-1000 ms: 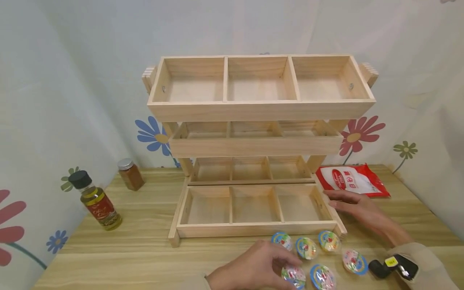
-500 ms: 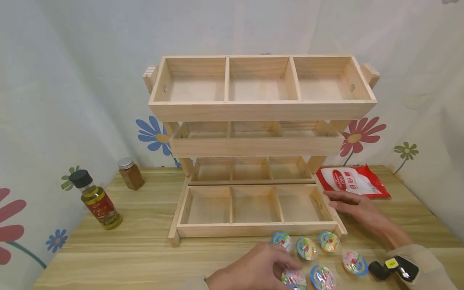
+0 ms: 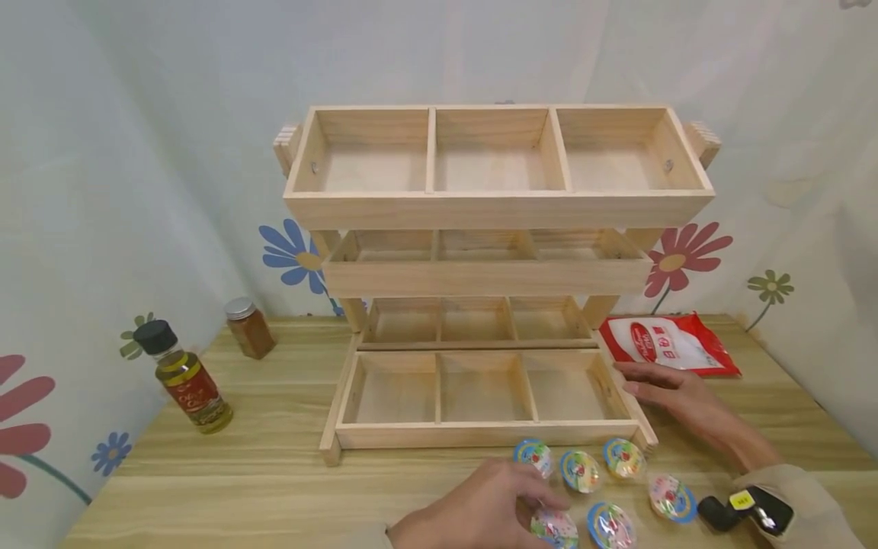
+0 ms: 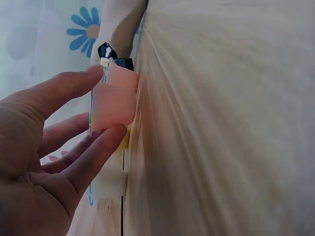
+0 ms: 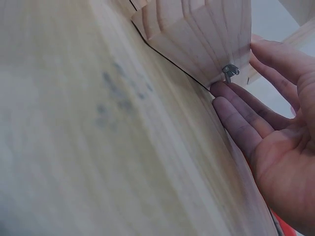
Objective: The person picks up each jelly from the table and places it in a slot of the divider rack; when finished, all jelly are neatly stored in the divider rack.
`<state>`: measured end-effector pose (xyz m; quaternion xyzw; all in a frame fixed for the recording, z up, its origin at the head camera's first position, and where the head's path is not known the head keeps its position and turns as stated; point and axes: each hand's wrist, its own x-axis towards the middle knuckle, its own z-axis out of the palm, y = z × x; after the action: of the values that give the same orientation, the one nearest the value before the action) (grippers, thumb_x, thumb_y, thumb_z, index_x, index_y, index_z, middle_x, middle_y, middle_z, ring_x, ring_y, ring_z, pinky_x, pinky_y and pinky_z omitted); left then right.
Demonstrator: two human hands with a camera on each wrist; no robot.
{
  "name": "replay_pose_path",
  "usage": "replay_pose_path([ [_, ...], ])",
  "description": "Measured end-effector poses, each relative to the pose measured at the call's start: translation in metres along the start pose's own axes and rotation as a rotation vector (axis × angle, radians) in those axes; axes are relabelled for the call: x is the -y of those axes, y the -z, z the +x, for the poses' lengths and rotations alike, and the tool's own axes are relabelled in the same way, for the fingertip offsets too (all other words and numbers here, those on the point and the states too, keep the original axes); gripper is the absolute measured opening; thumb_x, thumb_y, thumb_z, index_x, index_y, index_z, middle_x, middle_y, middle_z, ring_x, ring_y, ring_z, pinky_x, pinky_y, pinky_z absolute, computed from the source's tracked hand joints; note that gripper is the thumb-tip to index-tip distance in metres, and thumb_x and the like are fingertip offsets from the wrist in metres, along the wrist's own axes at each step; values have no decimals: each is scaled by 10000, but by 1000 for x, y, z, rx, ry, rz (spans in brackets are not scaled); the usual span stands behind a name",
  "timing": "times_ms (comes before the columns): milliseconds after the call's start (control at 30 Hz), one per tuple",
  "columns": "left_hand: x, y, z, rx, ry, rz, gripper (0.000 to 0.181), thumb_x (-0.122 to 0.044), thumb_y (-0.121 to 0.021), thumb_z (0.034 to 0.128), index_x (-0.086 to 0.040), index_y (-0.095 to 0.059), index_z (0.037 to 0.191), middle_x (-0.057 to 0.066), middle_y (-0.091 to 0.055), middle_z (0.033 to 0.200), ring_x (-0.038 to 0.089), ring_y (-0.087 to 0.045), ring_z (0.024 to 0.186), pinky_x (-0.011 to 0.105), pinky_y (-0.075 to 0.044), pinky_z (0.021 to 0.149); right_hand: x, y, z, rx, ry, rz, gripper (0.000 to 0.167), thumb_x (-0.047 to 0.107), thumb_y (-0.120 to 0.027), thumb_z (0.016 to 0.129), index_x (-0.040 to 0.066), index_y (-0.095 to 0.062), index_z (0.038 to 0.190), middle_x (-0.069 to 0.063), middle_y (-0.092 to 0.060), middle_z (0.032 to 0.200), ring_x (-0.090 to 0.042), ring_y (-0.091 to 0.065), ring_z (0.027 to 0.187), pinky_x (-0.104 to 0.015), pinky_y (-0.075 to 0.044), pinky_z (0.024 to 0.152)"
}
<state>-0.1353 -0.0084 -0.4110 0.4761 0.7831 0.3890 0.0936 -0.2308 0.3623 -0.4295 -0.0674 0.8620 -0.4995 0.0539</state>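
Left hand: we see the person's left hand [image 3: 483,503] low in the head view, its thumb and fingertips pinching a pink jelly cup [image 4: 114,101] from opposite sides.
Held cup: it is at the near edge of our head view, in front of the rack and low over the desk [image 3: 274,496]; we cannot tell whether its base touches the wood.
Right hand: we find the right hand [image 3: 675,393] at the right side of the wooden rack [image 3: 498,210], fingers extended and gripping nothing, fingertips against the wood just below a metal screw [image 5: 230,71].
Other jelly cups: we count five more, three near the rack's front edge [image 3: 533,456] [image 3: 580,470] [image 3: 623,457], one farther right [image 3: 671,497], and one just beside the held cup [image 3: 611,524].
Rack: four pale trays, each split into three compartments.
Right of rack: a red-and-white bag [image 3: 668,343] lies flat behind the right hand.
Left of rack: a dark-capped oil bottle [image 3: 195,393] stands nearer us than a silver-lidded jar of reddish-brown contents [image 3: 251,332].
Right sleeve: beige, with a black device [image 3: 768,509] at the cuff (it bears a small yellow sticker).
Backdrop: a pale curtain [image 3: 171,114] printed with blue, red and green flowers.
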Motion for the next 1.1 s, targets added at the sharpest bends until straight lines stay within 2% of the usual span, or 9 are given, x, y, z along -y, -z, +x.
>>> replay_pose_path([
  [133, -4, 0, 0, -16, 35, 7, 366, -214, -912, 873, -98, -800, 1202, -153, -667, 1035, -100, -558, 890, 100, -504, 769, -1, 0, 0, 1, -8, 7, 557, 355, -688, 1052, 85, -577, 1526, -124, -547, 1558, -8, -452, 1313, -161, -432, 961],
  [300, -8, 3, 1, -56, 73, -79, 366, -153, -919, 858, -91, -803, 1199, -155, -684, 1063, -92, -590, 897, 120, -538, 756, 1, 0, 0, 6, -25, -17, 583, 398, -677, 1051, 92, -567, 1535, -150, -518, 1578, -280, -400, 1435, -296, -426, 1025],
  [400, -9, 6, 3, -82, 61, -84, 380, -167, -931, 846, -80, -803, 1194, -154, -694, 1041, -90, -593, 910, 126, -547, 753, 1, 0, -1, 4, -26, -20, 591, 404, -675, 1051, 86, -564, 1535, -161, -515, 1579, -341, -385, 1446, -352, -422, 1042],
  [467, -10, 9, 5, -96, 43, -70, 391, -177, -936, 841, -71, -800, 1192, -145, -693, 1016, -91, -587, 904, 126, -548, 758, 1, 0, -1, -5, -28, -24, 585, 413, -679, 1047, 98, -576, 1529, -139, -531, 1570, -295, -406, 1431, -311, -426, 1032],
  [600, -10, 15, 11, -127, 27, -68, 392, -143, -945, 823, -43, -797, 1171, -103, -706, 979, -89, -588, 889, 126, -551, 766, 0, -1, -2, -12, -10, -3, 557, 386, -688, 1047, 101, -594, 1516, -106, -562, 1546, -71, -467, 1335, -183, -439, 973],
  [700, -10, 21, 19, -157, 36, -110, 382, -110, -952, 805, -20, -798, 1143, -64, -738, 983, -75, -615, 889, 135, -560, 771, 0, -2, -3, -10, -3, 21, 542, 358, -688, 1051, 90, -595, 1512, -116, -560, 1547, 37, -481, 1263, -154, -442, 956],
  [767, -9, 25, 25, -178, 59, -139, 368, -108, -957, 797, -19, -804, 1119, -64, -744, 980, -68, -630, 881, 143, -566, 766, 0, -3, -3, -9, -3, 19, 543, 354, -683, 1054, 85, -590, 1516, -131, -552, 1552, -10, -489, 1292, -165, -445, 961],
  [933, -7, 36, 40, -216, 121, -216, 406, -107, -964, 784, 2, -797, 1138, -77, -756, 991, -36, -656, 890, 166, -574, 792, 1, -3, -2, -14, -15, -14, 562, 373, -665, 1062, 85, -568, 1535, -160, -527, 1570, -306, -434, 1427, -222, -436, 984],
  [1100, -4, 45, 55, -243, 150, -236, 424, -136, -946, 817, 1, -785, 1185, -59, -766, 1047, 10, -682, 931, 202, -581, 838, 1, -2, -4, -22, -27, -27, 575, 402, -670, 1055, 102, -573, 1535, -146, -525, 1575, -349, -396, 1462, -330, -420, 1054],
])
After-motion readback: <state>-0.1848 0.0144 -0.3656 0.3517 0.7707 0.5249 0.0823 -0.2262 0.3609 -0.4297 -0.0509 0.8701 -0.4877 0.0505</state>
